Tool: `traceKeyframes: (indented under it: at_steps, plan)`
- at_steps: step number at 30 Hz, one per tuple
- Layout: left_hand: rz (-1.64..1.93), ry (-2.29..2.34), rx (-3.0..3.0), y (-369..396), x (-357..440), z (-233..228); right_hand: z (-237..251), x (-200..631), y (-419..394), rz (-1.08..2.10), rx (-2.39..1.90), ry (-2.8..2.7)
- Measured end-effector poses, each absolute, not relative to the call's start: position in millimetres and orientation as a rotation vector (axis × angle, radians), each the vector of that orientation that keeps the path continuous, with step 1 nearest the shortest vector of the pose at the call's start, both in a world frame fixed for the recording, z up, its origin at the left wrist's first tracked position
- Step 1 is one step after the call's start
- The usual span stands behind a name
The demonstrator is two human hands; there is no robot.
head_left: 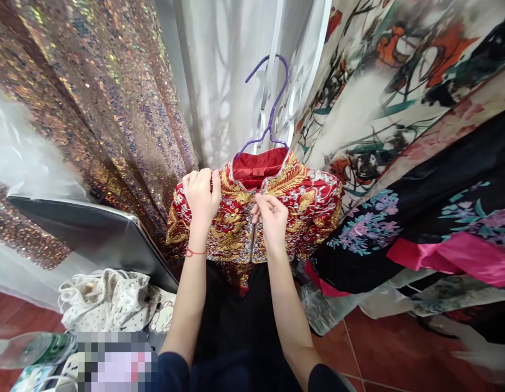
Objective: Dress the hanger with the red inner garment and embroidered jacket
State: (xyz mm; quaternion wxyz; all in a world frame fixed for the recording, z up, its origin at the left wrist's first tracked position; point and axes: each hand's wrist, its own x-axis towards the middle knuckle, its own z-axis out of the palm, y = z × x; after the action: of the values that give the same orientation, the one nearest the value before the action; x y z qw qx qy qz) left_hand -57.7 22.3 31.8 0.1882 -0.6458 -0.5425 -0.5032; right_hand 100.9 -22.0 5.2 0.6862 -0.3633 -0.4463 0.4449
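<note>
- Your left hand (202, 197) grips the shoulder of a red jacket (305, 204) thick with gold and silver embroidery, fingers curled shut on the cloth just beside the collar.
- Your right hand (271, 216) pinches the front edge of the same jacket at the throat, thumb and fingertips closed narrow on the fastening where the two front panels meet.
- The jacket hangs straight ahead of you on a purple hanger (271, 103), its hook rising above the collar; a small label (258, 171) shows in the red lining between your hands.
- A thin red string (195, 252) circles your left wrist.
- Left of the jacket falls a sequinned fabric (101, 103) in bronze and iridescent tones; behind the hanger hangs a sheer white curtain (219, 76).
- To the right, a pale printed robe (383, 81) with orange and teal figures crowds in, and below it a black floral garment (432, 218) with a pink band.
- Lower left, a spotted white cloth bag (107, 299) lies beside a dark slanted panel (101, 231), with a clear plastic bottle (29, 348) near the frame edge.
- Red floor tiles (383, 348) show at lower right.
</note>
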Motion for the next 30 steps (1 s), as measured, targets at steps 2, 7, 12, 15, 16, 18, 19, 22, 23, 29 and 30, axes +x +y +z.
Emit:
traceKeyframes:
  at_steps: [2, 7, 12, 15, 16, 18, 19, 22, 23, 29, 30]
  plan:
    - [-1.419, -1.529, -1.824, 22, -57, 31, 5, 101, -21, 0.976, -0.828, -1.002]
    - [-1.476, -1.554, -1.852, 25, -57, 32, -20, 104, -29, 0.947, -0.928, -0.984]
    - [-1.692, -1.483, -1.831, 11, -51, 17, -97, 111, -53, 1.204, -1.135, -0.919]
    - [-1.920, -1.536, -1.572, -17, -36, -21, -136, 119, -57, 1.329, -1.190, -0.921]
    - [-1.983, -1.573, -1.491, -28, -30, -39, -145, 123, -55, 1.370, -1.202, -0.920]
    - [-2.033, -1.706, -1.435, -48, -16, -77, -156, 129, -50, 1.453, -1.218, -0.926]
    - [-2.016, -1.801, -1.482, -56, -9, -96, -159, 132, -48, 1.491, -1.222, -0.932]
    - [-1.834, -2.060, -1.905, -69, 11, -138, -164, 137, -44, 1.583, -1.222, -0.954]
    - [-1.754, -2.147, -2.005, -70, 15, -146, -166, 138, -45, 1.607, -1.220, -0.960]
    - [-1.560, -2.396, -1.966, -70, 20, -155, -179, 139, -50, 1.686, -1.227, -0.963]
    - [-1.577, -2.383, -1.969, -71, 18, -154, -182, 138, -50, 1.692, -1.229, -0.960]
